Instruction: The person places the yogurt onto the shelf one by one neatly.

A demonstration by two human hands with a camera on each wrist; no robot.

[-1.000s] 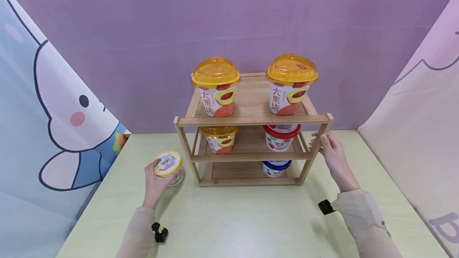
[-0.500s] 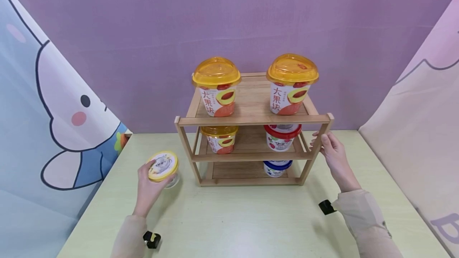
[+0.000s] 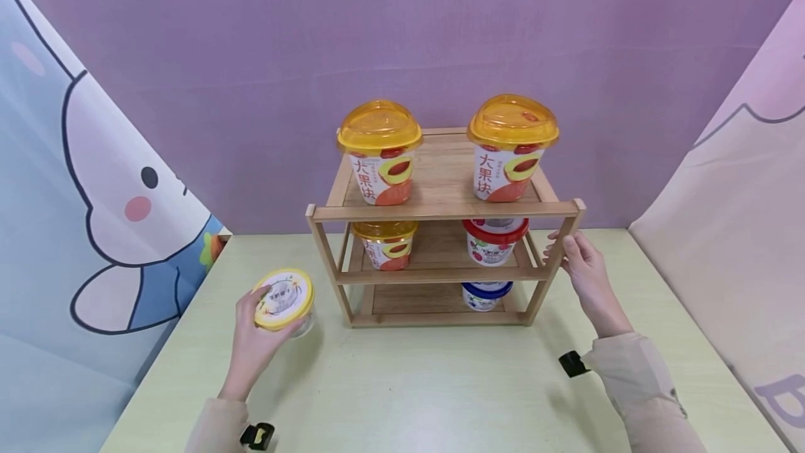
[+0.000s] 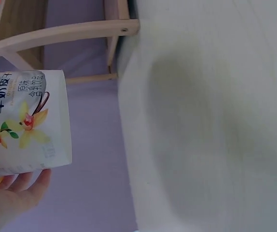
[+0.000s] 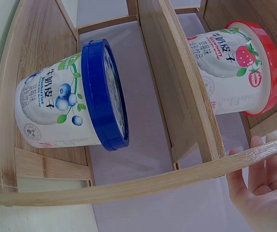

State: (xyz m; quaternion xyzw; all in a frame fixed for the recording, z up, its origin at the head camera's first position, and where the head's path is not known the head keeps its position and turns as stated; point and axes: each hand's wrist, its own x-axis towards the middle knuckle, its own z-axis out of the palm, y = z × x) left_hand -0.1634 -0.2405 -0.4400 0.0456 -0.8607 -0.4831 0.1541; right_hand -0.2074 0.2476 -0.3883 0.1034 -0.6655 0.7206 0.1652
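Note:
In the head view my left hand (image 3: 251, 338) grips a yogurt tub with a yellow lid (image 3: 286, 299) from its left side, thumb and fingers round the rim. The left wrist view shows the white tub (image 4: 27, 125), printed with yellow flowers, held above the table with a shadow below. My right hand (image 3: 588, 271) holds the right front post of a three-tier wooden rack (image 3: 446, 212). In the right wrist view, fingers (image 5: 257, 171) curl behind that post. A blue-lidded blueberry tub (image 5: 56, 106) and a red-lidded strawberry tub (image 5: 230, 70) sit inside, at the right end.
Two tall tubs with orange domed lids, one left (image 3: 380, 159) and one right (image 3: 511, 152), stand on the top shelf. A similar orange-lidded tub (image 3: 386, 247) is on the middle shelf's left. A purple cloth backdrop (image 3: 402, 33) hangs behind the pale table (image 3: 402, 390).
My left hand has moved left and toward me, lifting the yellow-lidded yogurt tub. My right hand stays on the rack's post.

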